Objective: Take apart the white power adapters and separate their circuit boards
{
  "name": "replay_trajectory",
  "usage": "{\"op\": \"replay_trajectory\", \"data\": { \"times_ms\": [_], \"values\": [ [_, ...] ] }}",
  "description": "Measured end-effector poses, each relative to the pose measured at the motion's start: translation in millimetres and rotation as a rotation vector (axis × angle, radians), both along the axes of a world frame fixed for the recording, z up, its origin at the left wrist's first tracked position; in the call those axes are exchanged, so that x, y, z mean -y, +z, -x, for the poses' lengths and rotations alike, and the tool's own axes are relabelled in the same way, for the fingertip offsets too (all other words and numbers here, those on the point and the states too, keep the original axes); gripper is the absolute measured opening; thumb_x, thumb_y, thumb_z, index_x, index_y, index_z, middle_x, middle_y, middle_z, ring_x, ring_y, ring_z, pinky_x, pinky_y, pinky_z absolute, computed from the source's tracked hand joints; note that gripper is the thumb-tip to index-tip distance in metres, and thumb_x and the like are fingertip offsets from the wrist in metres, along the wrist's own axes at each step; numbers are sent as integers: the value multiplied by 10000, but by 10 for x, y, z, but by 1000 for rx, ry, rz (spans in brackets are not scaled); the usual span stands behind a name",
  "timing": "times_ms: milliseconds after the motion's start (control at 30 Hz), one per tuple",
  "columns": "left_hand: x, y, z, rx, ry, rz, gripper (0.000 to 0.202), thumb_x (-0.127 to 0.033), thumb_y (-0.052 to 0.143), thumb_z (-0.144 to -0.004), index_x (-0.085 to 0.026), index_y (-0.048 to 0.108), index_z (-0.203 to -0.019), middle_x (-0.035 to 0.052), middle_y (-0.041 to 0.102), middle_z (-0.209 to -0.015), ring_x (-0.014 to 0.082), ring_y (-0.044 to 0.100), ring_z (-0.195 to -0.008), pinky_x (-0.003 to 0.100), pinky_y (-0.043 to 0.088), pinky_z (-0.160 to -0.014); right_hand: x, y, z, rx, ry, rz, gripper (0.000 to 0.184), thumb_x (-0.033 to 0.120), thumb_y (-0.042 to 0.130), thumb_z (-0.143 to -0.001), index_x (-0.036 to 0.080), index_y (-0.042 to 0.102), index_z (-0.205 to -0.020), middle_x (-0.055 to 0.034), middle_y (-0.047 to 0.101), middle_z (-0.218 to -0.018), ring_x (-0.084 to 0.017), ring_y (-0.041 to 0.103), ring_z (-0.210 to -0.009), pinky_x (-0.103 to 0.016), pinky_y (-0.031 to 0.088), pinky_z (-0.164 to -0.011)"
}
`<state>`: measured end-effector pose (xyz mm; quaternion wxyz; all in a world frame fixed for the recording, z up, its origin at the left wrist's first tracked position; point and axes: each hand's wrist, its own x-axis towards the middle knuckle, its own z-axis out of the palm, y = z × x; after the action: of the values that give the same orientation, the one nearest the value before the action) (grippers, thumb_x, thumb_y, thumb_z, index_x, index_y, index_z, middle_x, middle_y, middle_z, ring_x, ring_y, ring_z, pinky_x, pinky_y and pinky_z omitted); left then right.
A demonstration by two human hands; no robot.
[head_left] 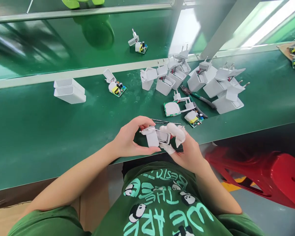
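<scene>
My left hand (130, 137) is closed around a white charger plug cap (152, 137), its thumb and fingers on opposite edges. Against it, my right hand (189, 150) grips a white charger housing (163, 137), its open end showing a grey inside. White finger covers (178, 132) wrap several right-hand fingertips. Just beyond my hands lie thin metal tweezers (166, 122), partly hidden. Two circuit boards wired to plug caps, a near board (193, 118) and a far board (172, 108), rest ahead of my right hand.
Several white housings with plug caps (166, 84) stand at the back right, with dark-handled cutting pliers (203, 100) among them. Empty white housings (70, 91) sit at left. One board (118, 89) lies mid-bench, another (141, 48) on the back ledge. A red stool (267, 170) stands below right.
</scene>
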<state>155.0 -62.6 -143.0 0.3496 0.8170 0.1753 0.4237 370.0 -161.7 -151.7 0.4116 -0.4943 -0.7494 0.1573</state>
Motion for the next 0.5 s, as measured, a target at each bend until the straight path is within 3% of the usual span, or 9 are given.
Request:
{"op": "replay_trajectory", "data": {
  "times_ms": [133, 267, 400, 500],
  "values": [
    [59, 44, -50, -66, 122, -68, 661, -419, 920, -668, -194, 593, -1196, 67, 717, -1012, 177, 653, -845, 289, 547, -704, -7, -23, -29, 150, 84, -58, 373, 34, 589, -843, 265, 633, -1133, -94, 629, -1025, -253, 604, -918, -376, 528, -719],
    [45, 27, -86, -70, 22, -78, 649, -399, 846, -777, -211, 536, -1314, 98, 727, -1096, 221, 662, -965, 357, 574, -840, 6, -2, -29, 266, 97, -16, 225, 2, 559, -806, 219, 608, -840, -73, 496, -920, -223, 503, -850, -339, 487, -676],
    [-32, -15, -24, -33, -55, -67, 845, -578, 793, -775, -225, 421, -1445, 176, 632, -1346, 305, 632, -1167, 460, 537, -966, 23, 14, 13, 191, 83, 43, 204, 31, 558, -829, 212, 644, -866, -80, 529, -923, -212, 512, -816, -338, 482, -659],
    [-73, -15, 61, 86, 66, -59, 671, -582, 627, -896, -224, 427, -1427, 178, 588, -1377, 279, 635, -1123, 435, 536, -907, 31, 43, 71, -177, 37, 172, 305, 103, 600, -873, 271, 705, -1104, -95, 643, -1101, -221, 617, -899, -357, 544, -733]
  ]
}}
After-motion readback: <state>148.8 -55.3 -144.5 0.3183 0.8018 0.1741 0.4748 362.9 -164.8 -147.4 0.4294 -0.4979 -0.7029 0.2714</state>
